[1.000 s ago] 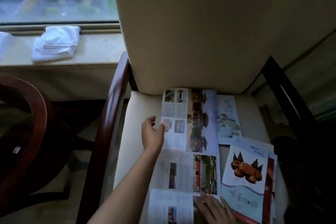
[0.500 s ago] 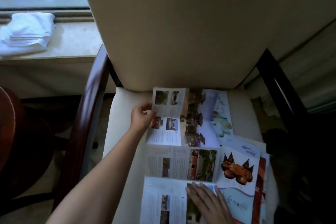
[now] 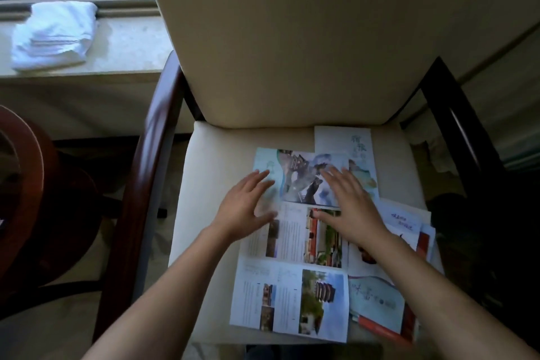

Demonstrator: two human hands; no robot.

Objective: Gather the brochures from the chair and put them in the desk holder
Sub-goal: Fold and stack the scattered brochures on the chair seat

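Brochures are spread over the right half of the chair seat (image 3: 216,172); the desk holder is out of frame. Nearest the backrest a pale leaflet (image 3: 347,140) lies flat, overlapped at its lower left by a folded brochure (image 3: 301,178) printed with a dark building. Below that an unfolded brochure (image 3: 292,272) is laid out in two panels of text and photographs. At the right edge a stack of leaflets (image 3: 380,304) with red trim is fanned, partly covered by the right forearm.

The left hand (image 3: 245,207) is laid flat with fingers spread on the left edge of the folded brochure; its fingertips are motion-blurred. The right hand (image 3: 350,207) is likewise spread, palm down, on the brochure's right part. Nothing is pinched by either hand.

Print cannot be read. A white folded towel (image 3: 55,35) is seen on the windowsill (image 3: 128,47).
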